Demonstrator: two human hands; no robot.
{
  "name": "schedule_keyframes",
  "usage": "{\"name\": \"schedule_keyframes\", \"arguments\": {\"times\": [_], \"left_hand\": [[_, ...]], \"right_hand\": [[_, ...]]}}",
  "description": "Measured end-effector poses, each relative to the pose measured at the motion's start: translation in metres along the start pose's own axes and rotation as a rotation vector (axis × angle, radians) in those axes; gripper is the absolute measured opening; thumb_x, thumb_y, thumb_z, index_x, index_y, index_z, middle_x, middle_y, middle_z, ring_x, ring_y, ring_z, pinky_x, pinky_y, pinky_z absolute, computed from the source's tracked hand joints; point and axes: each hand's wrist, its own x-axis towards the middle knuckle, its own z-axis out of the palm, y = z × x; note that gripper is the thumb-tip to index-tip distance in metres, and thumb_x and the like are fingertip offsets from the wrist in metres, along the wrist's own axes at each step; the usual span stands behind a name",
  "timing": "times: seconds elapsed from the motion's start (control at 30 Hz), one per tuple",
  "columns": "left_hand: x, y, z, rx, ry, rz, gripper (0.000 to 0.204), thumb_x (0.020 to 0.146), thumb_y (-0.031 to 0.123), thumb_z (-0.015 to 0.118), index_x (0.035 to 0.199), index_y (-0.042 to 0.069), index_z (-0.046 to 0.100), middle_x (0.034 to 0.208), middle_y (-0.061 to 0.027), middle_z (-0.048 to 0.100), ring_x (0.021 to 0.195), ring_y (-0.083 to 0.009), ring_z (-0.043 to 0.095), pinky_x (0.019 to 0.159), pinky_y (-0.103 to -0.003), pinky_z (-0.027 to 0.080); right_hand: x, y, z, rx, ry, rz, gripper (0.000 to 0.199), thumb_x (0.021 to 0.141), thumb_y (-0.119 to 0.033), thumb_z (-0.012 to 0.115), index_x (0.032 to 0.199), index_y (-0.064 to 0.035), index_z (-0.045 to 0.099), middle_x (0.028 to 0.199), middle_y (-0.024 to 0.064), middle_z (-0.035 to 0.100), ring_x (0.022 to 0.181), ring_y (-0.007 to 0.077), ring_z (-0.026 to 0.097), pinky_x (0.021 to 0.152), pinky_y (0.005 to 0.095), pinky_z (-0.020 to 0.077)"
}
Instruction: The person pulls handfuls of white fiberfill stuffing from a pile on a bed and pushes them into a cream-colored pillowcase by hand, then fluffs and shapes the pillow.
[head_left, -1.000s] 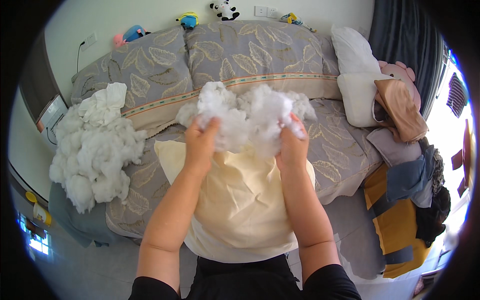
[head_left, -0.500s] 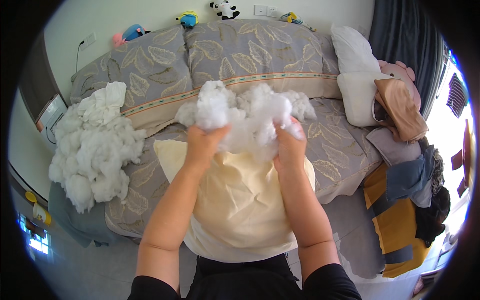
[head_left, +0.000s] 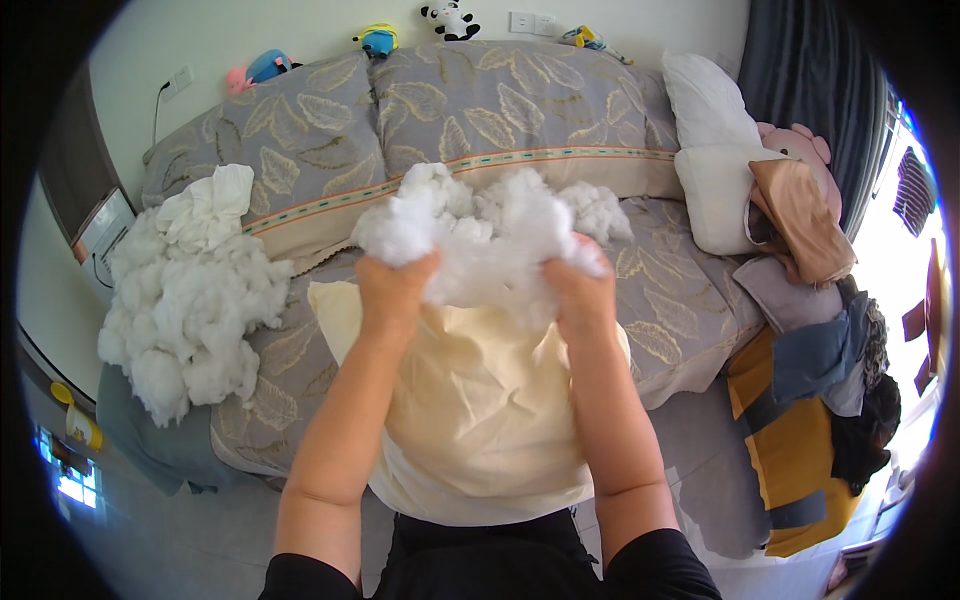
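Observation:
Between my hands stretches a loose clump of white fiberfill stuffing. My left hand is closed on its left end, and my right hand grips its right end. Both thumbs press into the fluff; the other fingers are mostly hidden behind it. Below the clump, a cream fabric cushion cover rests over my lap and against the sofa's front edge, between my forearms. More stuffing lies on the sofa seat just beyond my hands.
A big heap of stuffing covers the left of the patterned sofa. White pillows, a pink plush toy and a brown satin cloth crowd its right end. Fabrics hang at right. Small plush toys line the backrest.
My left hand has shifted left and slightly down, my right hand slightly right. The clump between them is pulled wider apart. The cushion cover stays put.

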Motion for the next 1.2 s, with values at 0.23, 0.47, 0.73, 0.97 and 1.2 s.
{"name": "schedule_keyframes", "arguments": {"times": [0.23, 0.47, 0.73, 0.97, 1.2], "left_hand": [[-0.006, -0.005, 0.013, 0.23, -0.33, 0.096, 0.037, 0.068, 0.011, 0.075, 0.099, -0.002, 0.062, 0.091, -0.0064, 0.064, 0.075, -0.012, 0.061, 0.066, -0.028, 0.048], [0.007, 0.005, 0.001, -0.069, -0.131, -0.181, 0.041, 0.066, 0.007, 0.076, 0.101, -0.006, 0.059, 0.096, -0.0101, 0.063, 0.079, -0.0174, 0.062, 0.07, -0.031, 0.051], [-0.017, 0.003, 0.028, -0.292, -0.359, -0.185, 0.039, 0.069, 0.002, 0.073, 0.104, -0.005, 0.057, 0.097, -0.0103, 0.062, 0.089, -0.0197, 0.06, 0.076, -0.033, 0.051], [0.008, 0.001, -0.008, -0.38, -0.168, -0.185, 0.042, 0.07, -0.002, 0.066, 0.11, 0.0, 0.054, 0.101, -0.0103, 0.06, 0.089, -0.022, 0.061, 0.075, -0.037, 0.052], [-0.003, -0.002, 0.019, -0.393, -0.269, -0.361, 0.038, 0.072, 0.002, 0.064, 0.108, 0.0, 0.053, 0.103, -0.0113, 0.06, 0.091, -0.0248, 0.061, 0.076, -0.038, 0.052]], "right_hand": [[-0.007, 0.007, 0.016, 0.132, -0.099, 0.033, 0.036, 0.066, 0.012, 0.057, 0.098, -0.0052, 0.055, 0.089, 0.0068, 0.06, 0.082, 0.017, 0.058, 0.071, 0.0315, 0.05], [-0.002, -0.013, -0.002, 0.174, -0.09, 0.117, 0.043, 0.068, 0.004, 0.06, 0.11, -0.0041, 0.052, 0.091, 0.0089, 0.061, 0.081, 0.022, 0.061, 0.071, 0.0357, 0.0521], [-0.01, 0.011, 0.008, 0.392, -0.373, 0.305, 0.048, 0.069, 0.001, 0.054, 0.117, -0.0001, 0.048, 0.104, 0.0115, 0.059, 0.092, 0.0251, 0.06, 0.079, 0.0375, 0.0511], [0.009, 0.005, -0.017, 0.32, -0.157, 0.213, 0.049, 0.069, 0.004, 0.051, 0.117, 0.0004, 0.047, 0.104, 0.0133, 0.058, 0.092, 0.0279, 0.06, 0.082, 0.0393, 0.0502], [-0.009, 0.001, 0.017, 0.176, -0.45, 0.198, 0.052, 0.068, -0.001, 0.056, 0.119, -0.0051, 0.047, 0.106, 0.0114, 0.057, 0.097, 0.022, 0.056, 0.085, 0.0366, 0.0458]]}}
